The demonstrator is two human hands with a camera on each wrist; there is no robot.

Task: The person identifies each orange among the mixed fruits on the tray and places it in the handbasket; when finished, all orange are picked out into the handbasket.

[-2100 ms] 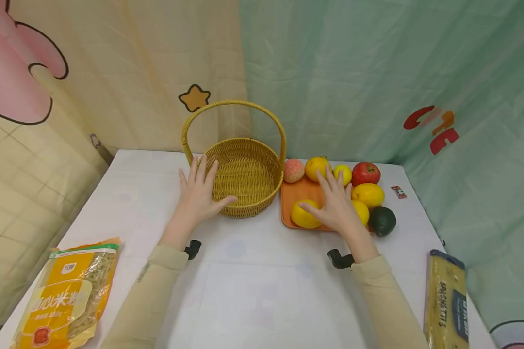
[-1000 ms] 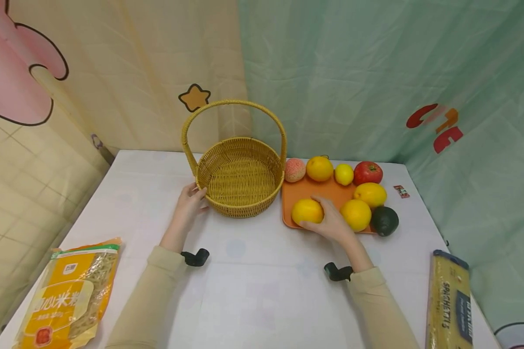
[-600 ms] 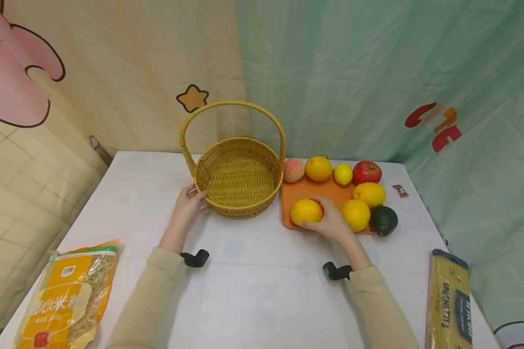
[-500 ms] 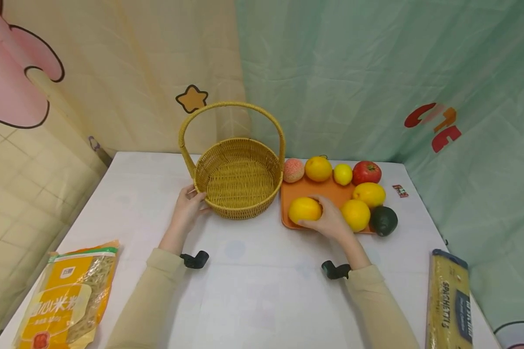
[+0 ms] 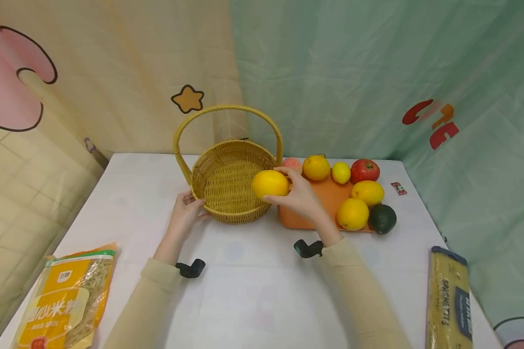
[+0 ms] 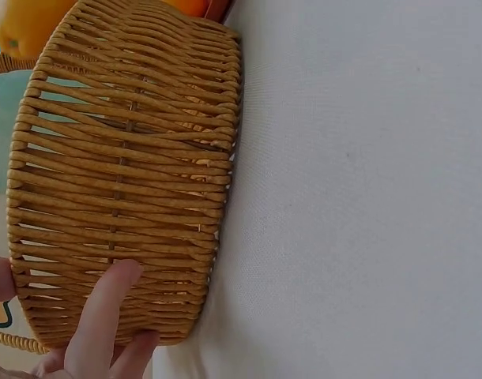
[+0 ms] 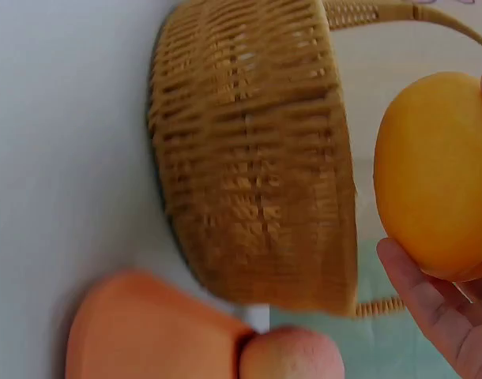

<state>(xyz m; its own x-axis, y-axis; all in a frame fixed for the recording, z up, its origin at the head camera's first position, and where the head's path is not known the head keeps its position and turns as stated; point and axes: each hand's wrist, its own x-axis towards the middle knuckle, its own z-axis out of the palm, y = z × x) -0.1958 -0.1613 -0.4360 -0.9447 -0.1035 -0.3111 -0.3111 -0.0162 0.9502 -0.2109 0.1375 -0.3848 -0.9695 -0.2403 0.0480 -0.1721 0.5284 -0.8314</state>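
Observation:
In the head view, my right hand [image 5: 303, 196] holds a smooth, oval yellow-orange fruit [image 5: 270, 184] above the right front rim of the wicker basket [image 5: 240, 218]. The right wrist view shows the fruit [image 7: 438, 174] level with the basket's [image 7: 257, 158] rim, beside it, fingers and thumb around it. At the basket's left front my left hand [image 5: 185, 213] grips the rim, thumb over the edge. Its fingers [image 6: 107, 304] lie against the woven outer wall [image 6: 146, 181] in the left wrist view. The basket stands on the white table, its arched handle [image 5: 227, 107] upright.
Right of the basket, an orange tray [image 5: 297, 220] bears several fruits, including a red one [image 5: 365, 170], a yellow one [image 5: 352, 214] and a pink one [image 5: 292, 165]. A dark green fruit [image 5: 382, 219] sits at its corner. Noodle bag [image 5: 61, 300] left, spaghetti pack [image 5: 447, 295] right.
My right hand has lifted the yellow-orange fruit off the tray and carried it left and up to the basket. My left hand has come down to grip the basket rim and stays there.

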